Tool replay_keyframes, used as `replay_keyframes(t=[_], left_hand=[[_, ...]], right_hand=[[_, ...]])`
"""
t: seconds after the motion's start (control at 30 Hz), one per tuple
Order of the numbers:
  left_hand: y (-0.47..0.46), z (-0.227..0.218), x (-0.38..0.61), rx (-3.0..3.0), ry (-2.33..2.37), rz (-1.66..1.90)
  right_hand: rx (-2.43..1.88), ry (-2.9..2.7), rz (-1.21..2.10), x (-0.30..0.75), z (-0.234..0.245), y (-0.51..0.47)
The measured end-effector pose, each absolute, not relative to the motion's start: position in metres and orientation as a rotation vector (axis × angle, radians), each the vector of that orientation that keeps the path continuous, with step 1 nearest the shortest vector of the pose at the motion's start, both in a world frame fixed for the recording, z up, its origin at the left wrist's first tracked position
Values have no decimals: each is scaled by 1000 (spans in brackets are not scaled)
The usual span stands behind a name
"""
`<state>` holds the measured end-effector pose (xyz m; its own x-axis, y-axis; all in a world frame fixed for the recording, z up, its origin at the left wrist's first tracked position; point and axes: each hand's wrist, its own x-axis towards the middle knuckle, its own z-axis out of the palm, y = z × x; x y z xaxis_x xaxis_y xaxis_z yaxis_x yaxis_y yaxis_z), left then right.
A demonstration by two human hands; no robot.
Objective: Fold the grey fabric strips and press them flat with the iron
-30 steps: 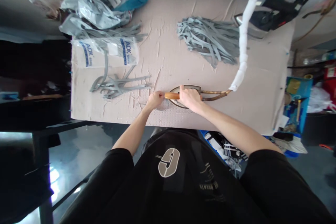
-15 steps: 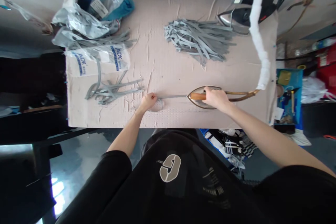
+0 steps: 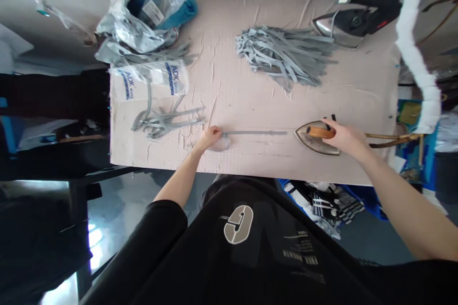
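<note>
Grey flat strip (image 3: 255,132), thin and apparently light and limp, lying straight on a sheet of pale corrugated cardboard (image 3: 343,90). Head view: the left hand (image 3: 213,137) pins the strip's left end against the cardboard, a sensible hold since so soft a strip seems unlikely to keep its line unaided. The right hand (image 3: 343,137) closes over the wooden handle (image 3: 315,132) of a steel-soled flat iron (image 3: 315,145), which lies just beside the strip's right end. The iron looks heavy and is best gripped by that handle. The hands are well apart. Further off lie a loose pile of grey strips (image 3: 282,52) and a black-and-steel iron (image 3: 358,12).
</note>
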<state>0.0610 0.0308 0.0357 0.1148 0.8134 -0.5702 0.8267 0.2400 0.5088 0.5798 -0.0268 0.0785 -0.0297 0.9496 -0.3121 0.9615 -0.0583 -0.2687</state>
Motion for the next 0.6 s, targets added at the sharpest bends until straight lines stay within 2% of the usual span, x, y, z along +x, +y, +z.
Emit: replay_keyframes(t=[0.13, 0.3, 0.37, 0.47, 0.53, 0.6], left_hand=[[29, 58, 70, 1588, 1654, 40], [19, 134, 87, 1793, 1429, 151], [18, 173, 95, 1905, 1277, 253], [17, 228, 107, 1960, 1054, 477], [17, 257, 112, 2012, 916, 623], [16, 277, 113, 2085, 811, 717]], right_hand=[[2141, 2232, -561, 567, 86, -21], [1998, 2602, -681, 467, 137, -14], [1901, 2782, -1207, 415, 164, -7], [1549, 2579, -2158, 357, 199, 8], [1296, 2395, -2507, 337, 216, 16], [1170, 2302, -2622, 330, 228, 18]])
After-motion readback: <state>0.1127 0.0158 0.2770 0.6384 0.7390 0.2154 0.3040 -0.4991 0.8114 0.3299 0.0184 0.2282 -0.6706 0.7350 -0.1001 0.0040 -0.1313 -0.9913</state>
